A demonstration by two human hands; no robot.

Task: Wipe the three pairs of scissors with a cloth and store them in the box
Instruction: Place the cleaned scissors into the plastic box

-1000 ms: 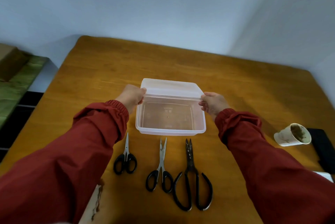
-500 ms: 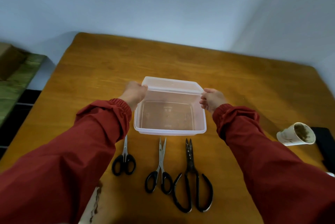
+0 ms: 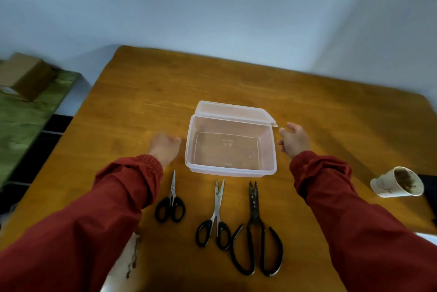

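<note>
A clear plastic box stands on the wooden table, its lid lying across its far rim. My left hand hovers just left of the box, blurred, holding nothing. My right hand is just right of the box, fingers relaxed, off the lid. In a row in front of the box lie small black-handled scissors, medium black-handled scissors and large dark rusty scissors. A white stained cloth peeks out under my left sleeve.
A tipped paper cup with brown residue lies at the right, a black object behind it. A white object sits at the right edge. Left of the table are a green surface and a cardboard box.
Both hands have let go of the box's lid and drawn back to the sides. The lid now rests on the far rim of the box.
</note>
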